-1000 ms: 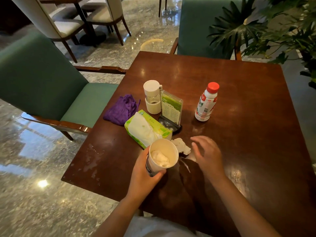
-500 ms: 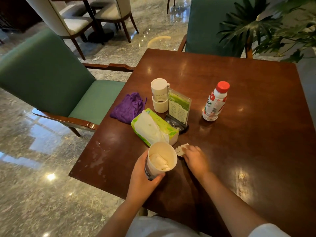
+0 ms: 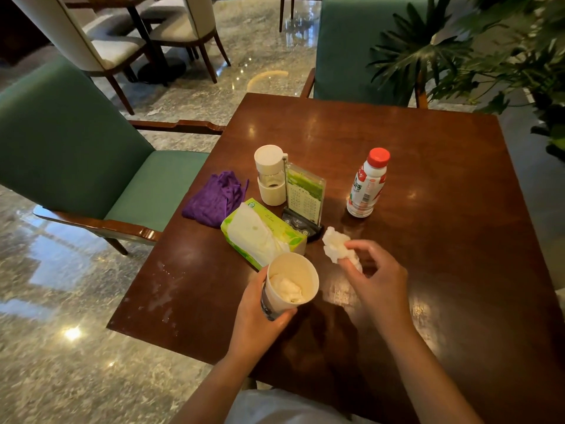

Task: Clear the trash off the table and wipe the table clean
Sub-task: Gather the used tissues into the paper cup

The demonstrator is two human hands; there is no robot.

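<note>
My left hand (image 3: 260, 313) grips a paper cup (image 3: 301, 275), tilted toward me, with a crumpled tissue inside it. To the cup's right, my right hand (image 3: 377, 278) pinches a crumpled white tissue (image 3: 336, 244) between thumb and fingers, lifted just off the dark wooden table (image 3: 443, 240). A purple cloth (image 3: 215, 197) lies near the table's left edge. A whitish smear (image 3: 166, 289) marks the table's near left corner.
A green tissue pack (image 3: 263, 232), a white lidded jar (image 3: 270, 174), a green menu stand (image 3: 304, 198) and a red-capped bottle (image 3: 367, 185) stand mid-table. Green armchairs sit to the left (image 3: 91, 154) and behind (image 3: 360, 47). A leafy plant (image 3: 489, 50) overhangs the far right corner.
My right hand closed on the crumpled tissue lying beside the cup and lifted it up and to the right. My left hand has kept hold of the cup.
</note>
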